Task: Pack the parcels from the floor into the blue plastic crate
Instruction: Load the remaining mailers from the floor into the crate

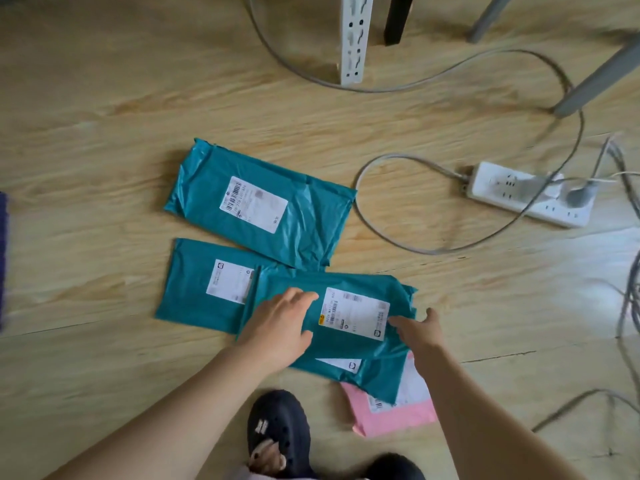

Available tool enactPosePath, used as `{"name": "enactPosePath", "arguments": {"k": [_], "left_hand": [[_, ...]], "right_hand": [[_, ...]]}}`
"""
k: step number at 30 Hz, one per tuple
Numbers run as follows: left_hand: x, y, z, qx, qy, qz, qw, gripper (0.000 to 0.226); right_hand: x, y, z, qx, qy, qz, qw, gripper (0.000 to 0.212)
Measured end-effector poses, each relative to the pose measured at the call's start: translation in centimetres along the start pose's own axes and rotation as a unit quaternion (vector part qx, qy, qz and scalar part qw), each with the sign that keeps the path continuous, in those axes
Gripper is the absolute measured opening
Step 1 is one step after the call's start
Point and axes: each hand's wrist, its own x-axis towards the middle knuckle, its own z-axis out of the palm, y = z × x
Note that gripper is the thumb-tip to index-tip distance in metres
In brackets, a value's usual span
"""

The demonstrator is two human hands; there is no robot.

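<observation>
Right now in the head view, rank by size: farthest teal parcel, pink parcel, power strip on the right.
1. Farthest teal parcel
2. Pink parcel and power strip: unsure, the pink one is partly covered.

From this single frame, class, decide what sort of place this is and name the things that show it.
Probably a home or small office room: wood-look floor, a white power strip with a trailing grey cable, and furniture legs, with teal courier parcels lying loose on the floor.
</observation>
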Motion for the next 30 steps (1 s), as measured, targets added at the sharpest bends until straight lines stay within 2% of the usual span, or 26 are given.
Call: {"name": "enactPosePath", "arguments": {"k": [2,4,9,13,18,21,23,24,25,26,28,29,30], "left_hand": [[-0.7,0.1,-0.2,-0.006,-0.013,-0.005,1.000,0.059],[-1.6,0.2,-1.0,-0.011,-0.015,-0.008,1.000,0.059],[-5.6,0.8,-4.7,-0.050,-0.004,-0.037,0.998,0.057],[-10.1,1.7,-8.6,-0.074,0.014,-0.046,0.996,0.057],[-16.3,3.0,-13.1,-0.133,0.033,-0.090,0.987,0.056],[-20.5,3.9,-16.1,-0.221,0.054,-0.163,0.960,0.060],[-23.3,4.4,-18.3,-0.333,0.075,-0.243,0.908,0.065],[-24.8,4.5,-19.5,-0.410,0.080,-0.281,0.864,0.067],[-26.4,4.7,-20.7,-0.503,0.078,-0.310,0.803,0.067],[-28.0,5.0,-21.8,-0.607,0.066,-0.326,0.722,0.062],[-31.0,5.4,-23.8,-0.782,0.040,-0.295,0.548,0.043],[-32.5,5.7,-24.8,-0.838,0.040,-0.260,0.479,0.032],[-33.8,6.0,-25.8,-0.870,0.056,-0.227,0.435,0.021]], "right_hand": [[-1.1,-0.4,-0.2,-0.031,-0.013,0.008,0.999,0.047],[-2.8,-0.9,-0.2,-0.085,-0.044,0.006,0.995,0.027],[-8.8,-2.5,-0.8,-0.123,-0.098,0.010,0.988,0.023],[-16.1,-5.2,-2.1,-0.135,-0.099,-0.016,0.986,0.014],[-26.0,-9.4,-4.3,-0.084,-0.116,-0.032,0.989,0.007],[-32.3,-12.2,-5.8,-0.039,-0.127,-0.051,0.990,0.008],[-36.7,-14.1,-6.6,-0.007,-0.145,-0.058,0.988,0.008],[-39.0,-15.1,-7.0,0.008,-0.157,-0.065,0.985,0.009],[-41.4,-15.9,-7.3,0.021,-0.168,-0.074,0.983,0.009],[-43.7,-16.7,-7.7,0.034,-0.180,-0.081,0.980,0.009],[-48.1,-17.9,-8.4,0.050,-0.212,-0.091,0.972,0.016],[-50.2,-18.2,-8.9,0.046,-0.231,-0.099,0.967,0.018],[-52.1,-18.5,-9.4,0.032,-0.246,-0.113,0.962,0.017]]}}
